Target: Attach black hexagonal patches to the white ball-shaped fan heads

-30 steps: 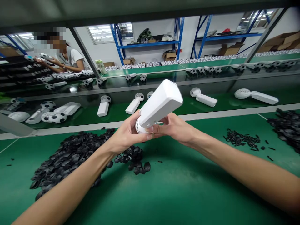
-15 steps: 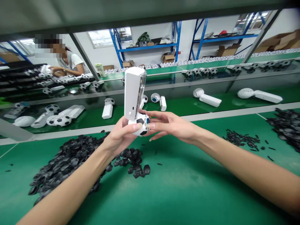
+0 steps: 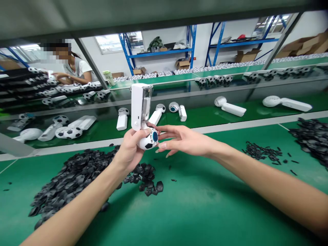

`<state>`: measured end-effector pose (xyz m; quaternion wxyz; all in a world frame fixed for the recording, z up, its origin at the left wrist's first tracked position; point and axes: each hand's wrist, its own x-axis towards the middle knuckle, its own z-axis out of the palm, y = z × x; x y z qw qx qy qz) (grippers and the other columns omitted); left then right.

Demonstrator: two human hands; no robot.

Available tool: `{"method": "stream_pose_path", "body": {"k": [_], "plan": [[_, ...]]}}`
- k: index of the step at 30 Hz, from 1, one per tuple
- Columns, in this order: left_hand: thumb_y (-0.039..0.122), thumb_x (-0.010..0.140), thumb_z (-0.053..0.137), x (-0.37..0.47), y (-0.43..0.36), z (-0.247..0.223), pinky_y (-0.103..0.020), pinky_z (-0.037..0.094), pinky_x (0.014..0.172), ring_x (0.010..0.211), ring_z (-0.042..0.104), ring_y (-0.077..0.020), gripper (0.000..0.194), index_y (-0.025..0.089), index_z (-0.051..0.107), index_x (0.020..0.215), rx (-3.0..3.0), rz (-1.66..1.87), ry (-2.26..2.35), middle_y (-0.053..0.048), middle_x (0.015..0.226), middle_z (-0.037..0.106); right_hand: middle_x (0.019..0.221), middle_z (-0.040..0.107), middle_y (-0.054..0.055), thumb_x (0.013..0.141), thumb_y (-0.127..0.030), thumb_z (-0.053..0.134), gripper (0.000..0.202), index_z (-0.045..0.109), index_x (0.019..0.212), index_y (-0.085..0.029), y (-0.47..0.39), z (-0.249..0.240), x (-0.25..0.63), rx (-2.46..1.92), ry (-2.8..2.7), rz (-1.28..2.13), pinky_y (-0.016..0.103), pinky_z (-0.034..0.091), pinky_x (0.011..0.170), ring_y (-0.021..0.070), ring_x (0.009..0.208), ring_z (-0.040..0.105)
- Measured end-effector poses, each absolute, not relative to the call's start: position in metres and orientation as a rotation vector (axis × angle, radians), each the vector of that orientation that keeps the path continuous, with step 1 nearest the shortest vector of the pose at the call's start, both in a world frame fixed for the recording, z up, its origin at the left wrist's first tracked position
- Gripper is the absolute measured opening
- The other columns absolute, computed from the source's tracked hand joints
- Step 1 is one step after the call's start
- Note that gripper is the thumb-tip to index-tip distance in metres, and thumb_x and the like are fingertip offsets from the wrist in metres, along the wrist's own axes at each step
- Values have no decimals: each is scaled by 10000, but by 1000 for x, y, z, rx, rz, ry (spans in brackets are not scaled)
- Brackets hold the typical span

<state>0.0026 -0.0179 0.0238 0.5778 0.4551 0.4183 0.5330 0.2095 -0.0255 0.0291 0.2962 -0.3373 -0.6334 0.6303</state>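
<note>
A white device [image 3: 137,106] with a long upright body and a round soccer-ball head stands in the grip of my left hand [image 3: 129,150], whose thumb lies across the base of the head. The head has black patches and a blue disc facing right. Beside it is my right hand [image 3: 181,140], fingers apart and pointing at the head; the fingertips are close to its right side, and contact is hard to tell. Below, small black pentagon pieces [image 3: 151,188] lie on the green table [image 3: 194,212], next to a large pile of black pieces [image 3: 77,174].
Similar white devices [image 3: 233,108] lie along a green belt behind the table edge. At the right are thin black strips [image 3: 263,152] and another black pile [image 3: 312,140]. A person [image 3: 79,70] works at the back left near stacked trays. Blue shelves [image 3: 159,53] stand behind.
The device has moved slightly left and turned, so that its blue disc shows more fully. My right hand's fingers have come away from the head and spread. Devices on the near belt have shifted slightly right.
</note>
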Motion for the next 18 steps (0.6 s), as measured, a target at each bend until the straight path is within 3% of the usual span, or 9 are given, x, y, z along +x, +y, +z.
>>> {"method": "stream_pose_path", "body": {"k": [5, 8, 12, 15, 18], "plan": [[320, 821, 733, -23, 35, 21, -315, 669, 682, 938, 715, -216, 304, 185, 647, 1079, 1124, 1195, 1347, -89, 1078, 699, 1430, 757, 140, 966, -254, 788, 380, 768, 1341, -190, -9, 39, 232, -1166, -1813, 1232, 349, 696, 834, 272, 1090, 809], [300, 859, 763, -39, 80, 17, -391, 695, 702, 950, 733, -261, 301, 168, 646, 1103, 1193, 1084, 1541, -137, 1111, 705, 1265, 825, 125, 948, -252, 806, 231, 829, 1168, -186, 1, 49, 247, -1243, -1796, 1156, 359, 701, 811, 259, 975, 826], [226, 835, 850, -41, 127, 8, -495, 689, 849, 1113, 731, -353, 506, 174, 639, 1292, 1398, 956, 1796, -182, 1282, 700, 1145, 853, 126, 952, -293, 819, 194, 843, 1114, -188, 6, 60, 264, -1200, -1725, 1128, 399, 704, 875, 271, 991, 833], [223, 908, 840, -32, 144, 1, -554, 613, 1044, 1247, 696, -348, 411, 150, 692, 1284, 1585, 822, 1921, -155, 1326, 711, 1115, 858, 124, 943, -322, 837, 193, 855, 1091, -199, 6, 66, 274, -1188, -1681, 1064, 424, 706, 896, 288, 1012, 831], [317, 1011, 769, -27, 150, -3, -561, 544, 1142, 1298, 676, -304, 307, 152, 724, 1266, 1763, 765, 1979, -120, 1358, 716, 1085, 860, 126, 922, -331, 862, 201, 864, 1072, -198, 5, 69, 279, -1205, -1648, 1058, 433, 714, 880, 298, 1001, 828]]}}
